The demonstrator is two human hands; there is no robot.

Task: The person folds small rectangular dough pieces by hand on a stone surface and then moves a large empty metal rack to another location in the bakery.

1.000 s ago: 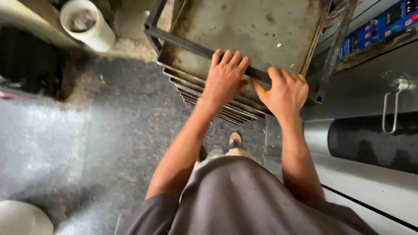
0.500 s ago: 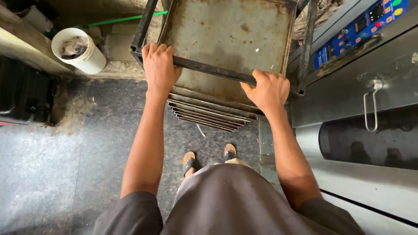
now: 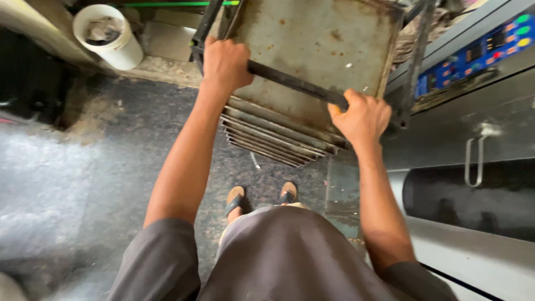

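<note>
Nearest the camera are the person's grey-brown shirt and, below it on the dark speckled floor point(image 3: 111, 167), two feet in tan sandals point(image 3: 262, 196). Both bare arms reach up from there to the dark metal crossbar point(image 3: 290, 82) of a tall metal tray rack point(image 3: 409, 72), the landmark for everything else.

Since a second ago the hands have spread apart. Then they sat side by side near the right end of the crossbar; half a second ago they were already wide; now the left hand point(image 3: 224, 62) grips the bar at its left end and the right hand point(image 3: 362, 116) grips it near the right upright. Each hand has its fingers curled fully round the bar, closed tight on it with nothing else held. The wider grip reads as a steadier hold on the rack. The rack also sits closer and larger in view than before, and the feet now show under it.

The rack holds a stack of flat trays: the top one is a worn grey metal baking tray point(image 3: 312, 50) with rust spots and a few pale crumbs, otherwise bare. Beneath it, the edges of several more trays point(image 3: 273, 136) show, their contents hidden.

Right of the rack stands a stainless steel oven point(image 3: 446, 139) with a blue control panel point(image 3: 473, 56) and a wire door handle point(image 3: 473, 161). Left of the rack, farther off, a white plastic bucket point(image 3: 120, 53) holds crumpled grey-white material.
</note>
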